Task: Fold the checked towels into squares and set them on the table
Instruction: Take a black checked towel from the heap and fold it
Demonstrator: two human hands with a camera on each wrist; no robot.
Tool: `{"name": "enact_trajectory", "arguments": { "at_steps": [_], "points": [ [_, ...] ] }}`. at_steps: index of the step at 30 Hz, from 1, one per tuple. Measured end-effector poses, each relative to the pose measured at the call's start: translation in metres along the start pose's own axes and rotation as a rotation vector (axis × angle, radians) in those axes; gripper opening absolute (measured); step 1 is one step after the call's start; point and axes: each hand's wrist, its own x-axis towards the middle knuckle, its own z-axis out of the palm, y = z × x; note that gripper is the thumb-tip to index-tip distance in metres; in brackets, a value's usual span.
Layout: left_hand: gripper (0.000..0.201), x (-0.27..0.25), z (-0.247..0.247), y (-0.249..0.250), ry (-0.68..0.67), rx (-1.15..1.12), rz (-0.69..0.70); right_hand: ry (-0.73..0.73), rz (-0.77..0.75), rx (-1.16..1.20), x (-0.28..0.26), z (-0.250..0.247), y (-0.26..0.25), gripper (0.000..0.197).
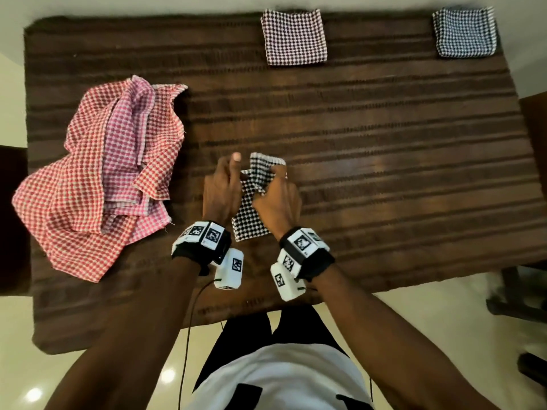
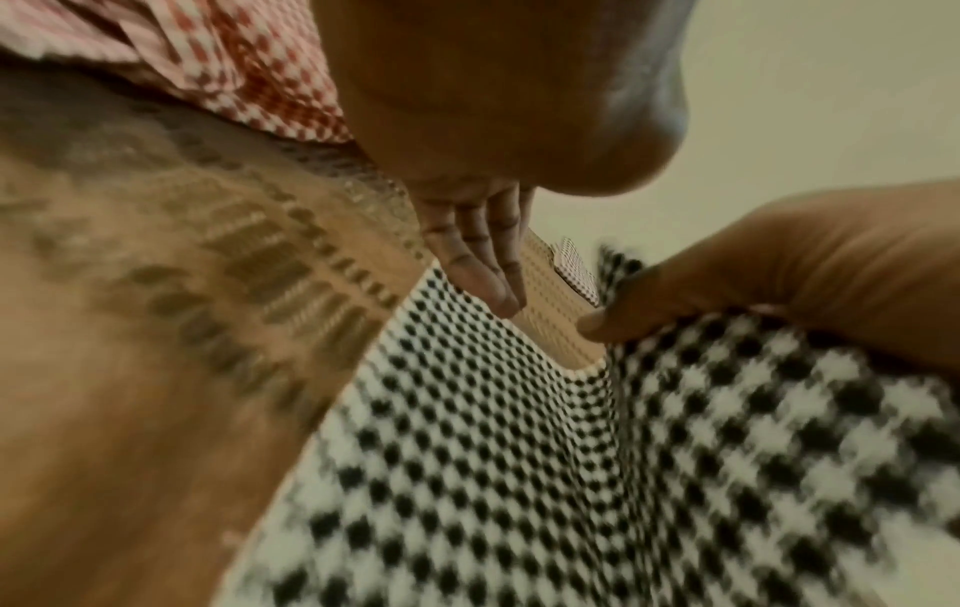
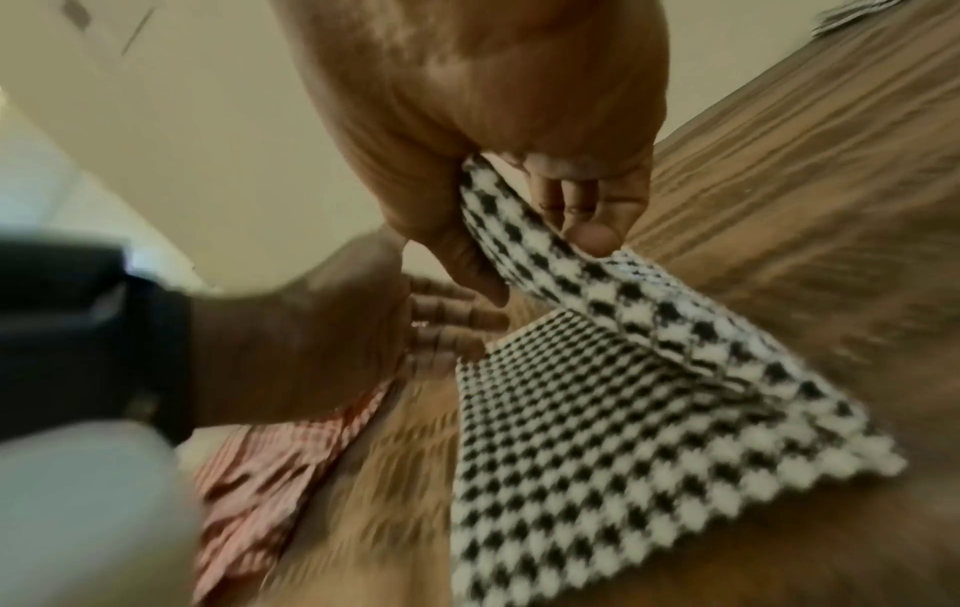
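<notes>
The right hand (image 1: 276,202) was pinched on the black-and-white checked towel (image 1: 251,223), its thumb on one side of a lifted flap and its fingers (image 3: 592,234) curled under the other, so that this layer rose off the part lying flat below. The left hand (image 1: 220,193) lay just beside it on the towel's left, fingers (image 2: 483,271) straight and close together with their tips at the cloth's far-left edge; whether they pressed it or only touched it could not be told. The two hands were close together over the towel, which sat partly folded at the near middle of the table (image 1: 384,173), on a brown striped cloth cover. To the left, well apart from the hands, lay a loose heap of red and pink checked towels (image 1: 100,179). Along the far edge rested two squares already folded: a dark red checked one (image 1: 294,37) near the middle and a dark blue checked one (image 1: 464,32) at the far right corner. Each wrist carried a white marker-covered camera unit (image 1: 204,238) on a black strap.
</notes>
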Motion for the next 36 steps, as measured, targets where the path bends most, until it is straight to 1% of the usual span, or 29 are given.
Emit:
{"name": "enact_trajectory", "arguments": {
  "at_steps": [1, 2, 4, 5, 7, 9, 10, 12, 14, 16, 18, 20, 22, 25, 28, 31, 34, 36],
  "points": [
    [0.044, 0.005, -0.003, -0.003, -0.026, -0.053, -0.044, -0.024, -0.028, -0.024, -0.004, 0.011, -0.004, 0.06],
    [0.043, 0.01, -0.005, -0.007, -0.055, -0.06, -0.044, -0.04, -0.052, -0.045, -0.007, 0.022, -0.007, 0.059],
    [0.047, 0.018, -0.008, -0.019, -0.089, 0.006, 0.026, -0.057, -0.077, -0.052, -0.012, 0.04, -0.011, 0.057],
    [0.044, 0.021, -0.008, -0.025, -0.096, 0.057, 0.082, -0.06, -0.085, -0.049, -0.013, 0.046, -0.009, 0.056],
    [0.029, 0.025, -0.008, -0.038, -0.105, 0.157, 0.155, -0.053, -0.117, -0.067, -0.014, 0.055, -0.003, 0.05],
    [0.022, 0.025, -0.01, -0.043, -0.101, 0.221, 0.156, 0.006, -0.194, -0.123, -0.016, 0.06, 0.01, 0.043],
    [0.021, 0.023, -0.011, -0.044, -0.093, 0.24, 0.156, 0.068, -0.236, -0.157, -0.016, 0.061, 0.017, 0.042],
    [0.021, 0.02, -0.01, -0.045, -0.082, 0.267, 0.154, 0.19, -0.28, -0.214, -0.017, 0.062, 0.028, 0.046],
    [0.021, 0.02, -0.009, -0.044, -0.072, 0.286, 0.149, 0.236, -0.293, -0.265, -0.014, 0.066, 0.036, 0.056],
    [0.021, 0.02, -0.009, -0.043, -0.061, 0.3, 0.157, 0.197, -0.313, -0.336, -0.009, 0.073, 0.039, 0.066],
    [0.022, 0.021, -0.007, -0.041, -0.056, 0.34, 0.175, 0.107, -0.323, -0.451, -0.002, 0.082, 0.039, 0.079],
    [0.027, 0.021, -0.006, -0.04, -0.057, 0.406, 0.185, 0.035, -0.31, -0.517, 0.003, 0.086, 0.04, 0.088],
    [0.029, 0.021, -0.004, -0.041, -0.05, 0.475, 0.189, 0.014, -0.29, -0.528, 0.002, 0.089, 0.044, 0.092],
    [0.027, 0.021, -0.003, -0.043, -0.023, 0.545, 0.205, 0.012, -0.239, -0.509, -0.014, 0.088, 0.059, 0.096],
    [0.028, 0.022, -0.002, -0.044, -0.034, 0.59, 0.245, -0.016, -0.224, -0.514, -0.038, 0.08, 0.083, 0.099],
    [0.04, 0.024, -0.007, -0.043, -0.095, 0.641, 0.262, -0.038, -0.208, -0.526, -0.049, 0.067, 0.098, 0.101],
    [0.057, 0.027, -0.014, -0.041, -0.177, 0.681, 0.231, -0.019, -0.209, -0.463, -0.027, 0.051, 0.087, 0.094],
    [0.061, 0.031, -0.016, -0.036, -0.251, 0.62, 0.153, -0.026, -0.305, -0.471, 0.0, 0.038, 0.069, 0.083]
  ]
}}
